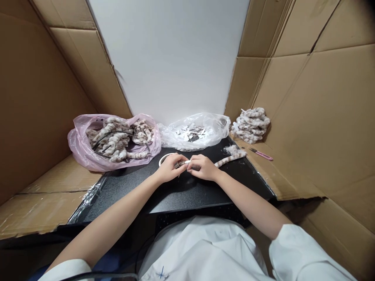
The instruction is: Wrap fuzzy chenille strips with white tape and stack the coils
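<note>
My left hand [170, 168] and my right hand [204, 168] meet over the black tabletop, fingers pinched together. Between the fingertips they hold a small white piece [188, 162], mostly covered by the fingers. A furry strip [231, 159], striped brown and white, runs out from behind my right hand to the right across the tabletop; whether it joins the white piece is hidden. Just behind my left hand curves a white band [165, 157], perhaps a loop or roll, partly hidden by the hand.
A pink plastic bag [80, 154] of furry striped strips lies left. Behind my hands sits a clear bag [215, 121] with flat white and metallic pieces. At right are a bundle of furry strips [252, 125], loose fluff [233, 150] and a pink-handled cutter [263, 155]. Cardboard walls [322, 117] flank the black table [123, 195].
</note>
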